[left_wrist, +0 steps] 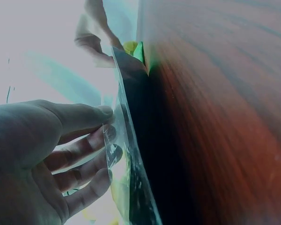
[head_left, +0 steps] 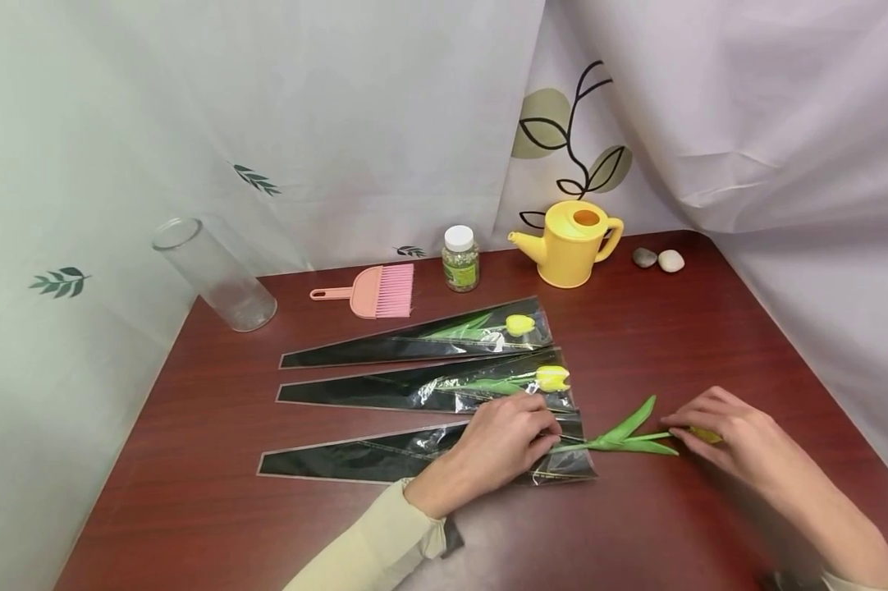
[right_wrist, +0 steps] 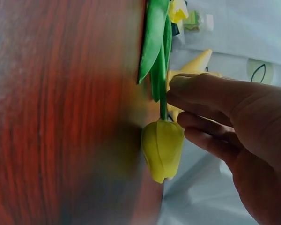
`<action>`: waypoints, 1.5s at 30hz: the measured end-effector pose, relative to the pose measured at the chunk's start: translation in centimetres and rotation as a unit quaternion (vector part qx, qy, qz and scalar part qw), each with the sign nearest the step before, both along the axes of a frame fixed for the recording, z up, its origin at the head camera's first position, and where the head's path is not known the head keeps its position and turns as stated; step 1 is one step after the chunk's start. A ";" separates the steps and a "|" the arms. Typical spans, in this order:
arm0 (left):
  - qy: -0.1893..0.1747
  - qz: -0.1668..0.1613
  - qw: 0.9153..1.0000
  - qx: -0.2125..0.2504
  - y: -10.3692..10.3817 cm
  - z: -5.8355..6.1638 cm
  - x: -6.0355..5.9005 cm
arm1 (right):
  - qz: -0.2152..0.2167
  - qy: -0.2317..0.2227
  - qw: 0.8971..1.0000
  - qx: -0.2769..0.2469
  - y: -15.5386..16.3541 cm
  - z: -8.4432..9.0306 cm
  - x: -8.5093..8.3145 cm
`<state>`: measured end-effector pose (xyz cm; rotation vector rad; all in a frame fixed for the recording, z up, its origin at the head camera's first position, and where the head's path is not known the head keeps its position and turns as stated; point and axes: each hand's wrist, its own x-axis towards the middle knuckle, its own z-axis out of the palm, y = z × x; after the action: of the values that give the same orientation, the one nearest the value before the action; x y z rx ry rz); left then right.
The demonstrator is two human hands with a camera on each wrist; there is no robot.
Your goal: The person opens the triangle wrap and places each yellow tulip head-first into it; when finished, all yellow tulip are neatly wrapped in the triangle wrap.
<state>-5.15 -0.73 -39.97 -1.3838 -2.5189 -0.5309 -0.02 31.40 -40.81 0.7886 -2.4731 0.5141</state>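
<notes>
Nearest me on the dark wooden table [head_left: 710, 328] lies a black-backed cellophane sleeve [head_left: 370, 458]. My left hand [head_left: 543, 433] pinches its clear film at the wide mouth, thumb against fingers; the left wrist view shows the hand [left_wrist: 105, 129] on the sleeve [left_wrist: 131, 159]. A yellow tulip [right_wrist: 161, 147] lies on the table with its stem end inside that mouth. Its green leaves [head_left: 629, 433] lie between my hands. My right hand [head_left: 691, 433] covers and holds the flower head, and its fingertips [right_wrist: 178, 119] touch the bloom and stem.
Two more sleeves [head_left: 422, 343] [head_left: 414, 392] with yellow tulips lie behind. A clear glass cylinder [head_left: 215, 275], a pink brush [head_left: 381, 291], a small bottle [head_left: 460, 258], a yellow watering can [head_left: 571, 244] and two stones [head_left: 658, 259] stand along the back. Curtains hang behind and on the right.
</notes>
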 end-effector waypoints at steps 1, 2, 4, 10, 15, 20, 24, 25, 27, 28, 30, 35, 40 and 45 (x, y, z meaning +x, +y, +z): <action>0.000 0.000 1.000 0.000 0.0 0.0 0.0 | 0.007 -0.001 1.000 0.002 0.1 -0.1 0.0; 0.000 0.000 1.000 -0.001 0.0 -0.1 0.0 | 0.013 -0.002 1.000 0.003 0.1 -0.3 0.0; 0.001 0.000 1.000 -0.001 0.0 -0.1 0.0 | 0.022 -0.004 1.000 0.005 0.2 -0.4 -0.1; 0.002 -0.001 1.000 -0.002 0.0 -0.2 0.0 | 0.043 -0.004 0.999 0.008 0.1 -0.4 -0.2; 0.003 0.000 1.000 0.000 0.0 -0.1 -0.1 | 0.061 -0.011 0.998 0.004 -0.3 -0.1 -0.3; 0.005 -0.004 1.000 0.007 0.0 0.1 -0.1 | 0.084 -0.054 0.995 -0.009 -2.0 0.1 -0.5; 0.002 -0.010 1.000 0.015 0.1 0.2 -0.1 | 0.105 -0.101 0.989 -0.032 -3.5 -0.1 -0.8; 0.001 -0.011 1.000 0.017 0.1 0.2 -0.1 | 0.110 -0.111 0.987 -0.036 -3.9 -0.2 -0.8; -0.002 -0.013 1.000 0.019 0.1 0.2 -0.1 | 0.120 -0.132 0.983 -0.046 -4.6 -0.4 -0.9; -0.003 -0.013 1.000 0.019 0.1 0.2 -0.1 | 0.123 -0.143 0.981 -0.050 -4.9 -0.5 -1.0; -0.004 -0.014 1.000 0.020 0.2 0.3 0.0 | 0.126 -0.161 0.977 -0.058 -5.4 -0.6 -0.9; -0.008 -0.017 1.000 0.024 0.2 0.4 0.0 | 0.130 -0.192 0.969 -0.088 -6.4 -0.9 -0.8; -0.013 -0.018 0.999 0.024 0.3 0.5 0.1 | 0.141 -0.202 0.962 -0.115 -6.8 -1.2 -0.8; -0.014 -0.016 1.000 0.020 0.2 0.4 0.1 | 0.146 -0.188 0.960 -0.148 -7.1 -1.8 -1.0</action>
<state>-5.05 -0.49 -39.55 -1.4147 -2.4973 -0.6082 -0.99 24.31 -42.58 1.0103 -2.5289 1.2116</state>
